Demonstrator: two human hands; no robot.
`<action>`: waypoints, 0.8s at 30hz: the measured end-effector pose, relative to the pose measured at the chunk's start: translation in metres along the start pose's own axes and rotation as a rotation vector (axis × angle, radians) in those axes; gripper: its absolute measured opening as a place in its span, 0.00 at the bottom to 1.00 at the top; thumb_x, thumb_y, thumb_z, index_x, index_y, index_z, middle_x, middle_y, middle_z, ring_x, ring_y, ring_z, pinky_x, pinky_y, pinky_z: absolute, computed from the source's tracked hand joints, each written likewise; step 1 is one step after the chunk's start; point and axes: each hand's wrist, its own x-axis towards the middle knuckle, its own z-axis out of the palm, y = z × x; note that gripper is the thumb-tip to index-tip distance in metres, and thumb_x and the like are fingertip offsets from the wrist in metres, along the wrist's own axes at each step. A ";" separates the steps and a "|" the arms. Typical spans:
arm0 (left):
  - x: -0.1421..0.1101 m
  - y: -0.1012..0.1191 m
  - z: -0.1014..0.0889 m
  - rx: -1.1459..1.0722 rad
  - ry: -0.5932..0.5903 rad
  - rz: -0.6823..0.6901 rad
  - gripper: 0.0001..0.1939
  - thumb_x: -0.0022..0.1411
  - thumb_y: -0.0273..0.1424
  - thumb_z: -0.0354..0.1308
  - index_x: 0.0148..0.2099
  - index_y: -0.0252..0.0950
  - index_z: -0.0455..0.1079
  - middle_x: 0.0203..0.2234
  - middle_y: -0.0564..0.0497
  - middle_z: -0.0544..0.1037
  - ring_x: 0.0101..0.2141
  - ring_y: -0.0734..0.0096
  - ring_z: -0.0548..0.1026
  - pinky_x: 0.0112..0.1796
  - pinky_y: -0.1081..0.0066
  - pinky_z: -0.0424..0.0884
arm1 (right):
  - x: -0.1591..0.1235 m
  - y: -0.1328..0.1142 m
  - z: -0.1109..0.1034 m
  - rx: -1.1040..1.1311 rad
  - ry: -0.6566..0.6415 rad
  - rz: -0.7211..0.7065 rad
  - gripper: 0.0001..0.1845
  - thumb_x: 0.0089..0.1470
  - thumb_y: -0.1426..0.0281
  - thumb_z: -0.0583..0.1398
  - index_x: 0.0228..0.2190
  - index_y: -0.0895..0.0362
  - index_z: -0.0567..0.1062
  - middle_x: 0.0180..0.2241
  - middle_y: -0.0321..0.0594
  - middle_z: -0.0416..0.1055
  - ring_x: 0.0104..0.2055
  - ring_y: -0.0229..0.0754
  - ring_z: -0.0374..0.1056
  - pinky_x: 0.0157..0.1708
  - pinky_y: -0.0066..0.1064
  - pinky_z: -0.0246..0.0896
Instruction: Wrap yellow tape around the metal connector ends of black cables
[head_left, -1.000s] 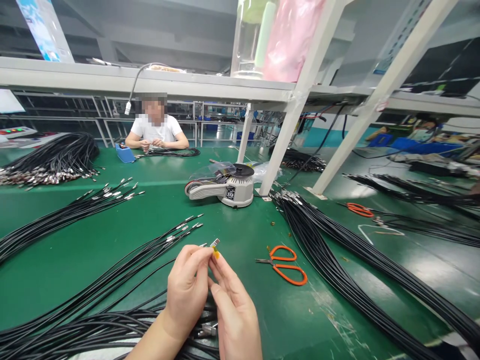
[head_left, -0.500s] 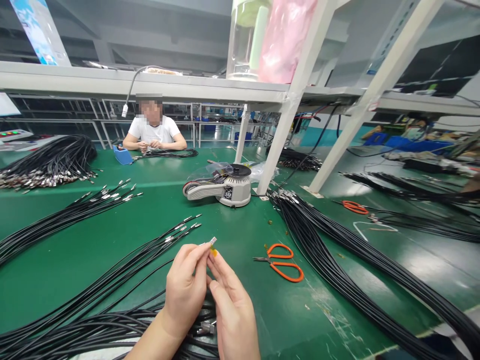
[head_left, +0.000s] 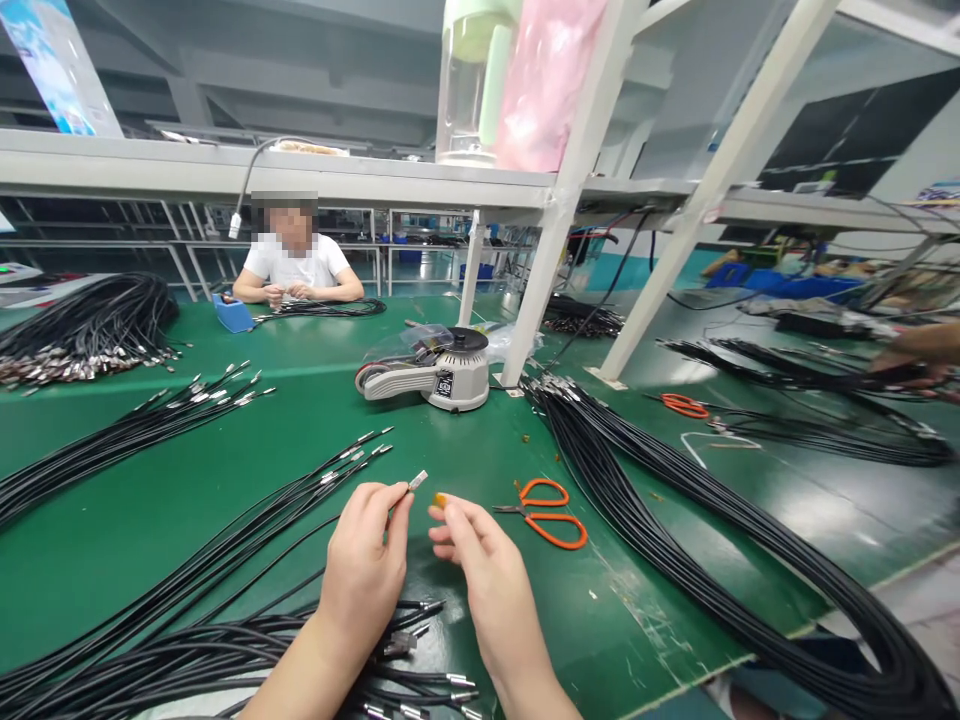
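My left hand [head_left: 371, 545] pinches a black cable just behind its silver metal connector [head_left: 418, 481], which points up and to the right. Between the thumb and index finger of my right hand [head_left: 487, 560] is a small piece of amber tape [head_left: 439, 499]. A short gap separates tape and connector. Under my forearms lies a bundle of black cables [head_left: 247, 650] with metal ends. Orange-handled scissors [head_left: 555, 515] rest to the right of my right hand, blades pointing left.
A grey tape dispenser [head_left: 457, 380] stands ahead on the green table. Black cable bundles lie left [head_left: 135, 450] and right [head_left: 637, 500]. White posts [head_left: 551, 240] hold up a shelf. Across the table sits a person [head_left: 296, 265] holding cable; another person's hand [head_left: 919, 360] touches cables at far right.
My hands have drawn apart. The right has moved right and away from the connector with the amber tape in its fingers. The whole view has shifted slightly.
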 end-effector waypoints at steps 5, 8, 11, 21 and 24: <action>-0.001 -0.001 0.001 -0.051 -0.003 -0.056 0.06 0.61 0.27 0.51 0.40 0.36 0.68 0.31 0.50 0.72 0.32 0.71 0.72 0.34 0.70 0.70 | 0.006 -0.008 0.008 0.015 -0.039 -0.025 0.17 0.50 0.59 0.59 0.32 0.60 0.77 0.32 0.42 0.75 0.33 0.41 0.69 0.33 0.31 0.65; -0.002 -0.001 0.003 -0.108 0.010 -0.130 0.06 0.61 0.28 0.51 0.41 0.37 0.67 0.31 0.50 0.73 0.31 0.71 0.72 0.31 0.71 0.71 | 0.002 -0.003 0.009 0.065 -0.004 -0.038 0.15 0.50 0.62 0.60 0.36 0.59 0.77 0.36 0.44 0.76 0.38 0.44 0.70 0.38 0.34 0.66; -0.002 0.000 0.003 -0.125 0.051 -0.116 0.06 0.61 0.28 0.51 0.40 0.37 0.68 0.32 0.50 0.73 0.33 0.71 0.72 0.33 0.71 0.71 | -0.010 0.003 0.012 0.157 -0.023 -0.040 0.16 0.49 0.64 0.61 0.40 0.57 0.77 0.42 0.45 0.74 0.46 0.49 0.68 0.45 0.39 0.64; -0.003 -0.001 -0.002 -0.185 0.095 0.033 0.07 0.60 0.22 0.51 0.37 0.38 0.68 0.30 0.52 0.72 0.32 0.73 0.71 0.33 0.72 0.70 | -0.025 0.007 0.027 0.386 -0.125 -0.037 0.19 0.46 0.64 0.63 0.41 0.56 0.77 0.47 0.47 0.72 0.51 0.54 0.65 0.50 0.46 0.62; -0.003 -0.003 -0.003 -0.180 0.107 0.112 0.11 0.59 0.20 0.50 0.40 0.38 0.69 0.32 0.51 0.72 0.33 0.73 0.72 0.32 0.74 0.71 | -0.024 0.006 0.028 0.393 -0.116 -0.035 0.18 0.47 0.66 0.63 0.41 0.56 0.77 0.47 0.46 0.72 0.51 0.53 0.65 0.49 0.45 0.63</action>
